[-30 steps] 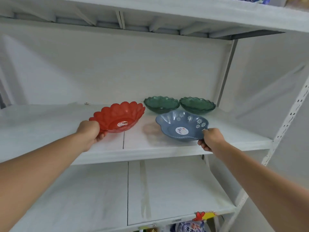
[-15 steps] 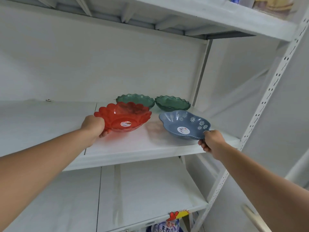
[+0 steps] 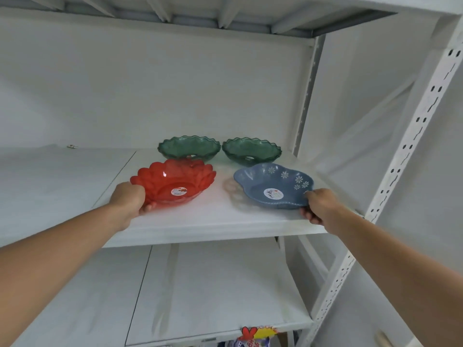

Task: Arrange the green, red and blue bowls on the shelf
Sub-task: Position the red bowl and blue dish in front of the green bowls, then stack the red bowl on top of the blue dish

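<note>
On the white shelf [image 3: 215, 226] a clear red petal-edged bowl [image 3: 178, 182] sits front left, its bottom resting on the board. My left hand [image 3: 130, 200] grips its near-left rim. A blue bowl with white flowers [image 3: 273, 185] lies front right, and my right hand [image 3: 319, 205] pinches its near-right edge. Two green scalloped bowls stand side by side behind them: the left green bowl [image 3: 189, 147] behind the red one, the right green bowl [image 3: 251, 151] behind the blue one.
A perforated white upright [image 3: 411, 156] rises at the right front of the shelf. Another shelf board [image 3: 200, 291] lies below, with colourful packaging [image 3: 250, 336] under it. The shelf above [image 3: 175, 18] overhangs the bowls. The shelf stretches away to the left.
My left hand has brought the red bowl rightward and down onto the shelf in front of the left green bowl. The blue bowl stays in place in my right hand. The view has shifted.
</note>
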`<state>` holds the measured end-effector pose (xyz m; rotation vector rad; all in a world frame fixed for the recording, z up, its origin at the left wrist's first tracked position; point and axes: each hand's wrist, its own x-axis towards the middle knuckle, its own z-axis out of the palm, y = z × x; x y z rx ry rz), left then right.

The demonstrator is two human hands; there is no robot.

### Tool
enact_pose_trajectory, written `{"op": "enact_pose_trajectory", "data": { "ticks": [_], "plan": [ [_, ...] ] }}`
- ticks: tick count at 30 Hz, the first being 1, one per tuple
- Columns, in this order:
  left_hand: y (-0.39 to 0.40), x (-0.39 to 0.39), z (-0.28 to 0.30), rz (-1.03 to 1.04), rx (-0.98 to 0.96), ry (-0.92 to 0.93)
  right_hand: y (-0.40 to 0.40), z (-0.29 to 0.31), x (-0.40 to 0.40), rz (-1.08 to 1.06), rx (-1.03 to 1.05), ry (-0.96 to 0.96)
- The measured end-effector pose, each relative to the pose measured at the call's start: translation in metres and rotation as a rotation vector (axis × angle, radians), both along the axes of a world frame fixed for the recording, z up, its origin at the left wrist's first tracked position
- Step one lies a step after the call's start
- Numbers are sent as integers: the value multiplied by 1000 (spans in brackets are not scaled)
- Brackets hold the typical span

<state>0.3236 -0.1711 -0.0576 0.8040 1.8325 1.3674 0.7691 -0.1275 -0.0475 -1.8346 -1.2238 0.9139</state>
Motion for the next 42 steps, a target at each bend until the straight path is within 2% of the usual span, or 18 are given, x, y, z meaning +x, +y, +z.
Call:
{"op": "enact_pose_trajectory", "data": {
  "ticks": [4, 7, 8, 12, 17, 25, 31, 36, 39, 42],
  "plan": [
    [-8, 11, 4, 43, -55, 217, 11, 1, 12, 90, -8, -103],
    [-16, 3, 13, 74, -175, 581, 17, 9, 22, 83, 47, -394],
    [-18, -4, 16, 82, -165, 631, 18, 13, 27, 68, 86, -497],
    [-26, -33, 40, 43, -35, 694, 19, 35, 26, 194, 308, -589],
    [-41, -50, 62, -60, 62, 790, 19, 56, -29, 453, 341, -639],
    [-54, -69, 59, -296, 17, 894, 1, 65, -127, 738, 341, -738],
    [-52, -75, 42, -465, -135, 959, 8, 57, -159, 894, 203, -888],
    [-38, -68, 29, -551, -228, 984, 19, 48, -180, 907, 256, -1018],
    [-30, -66, 23, -579, -222, 979, 27, 38, -187, 903, 281, -961],
    [-23, -65, 14, -548, -136, 851, 19, 38, -194, 826, 346, -856]
  ]
}}
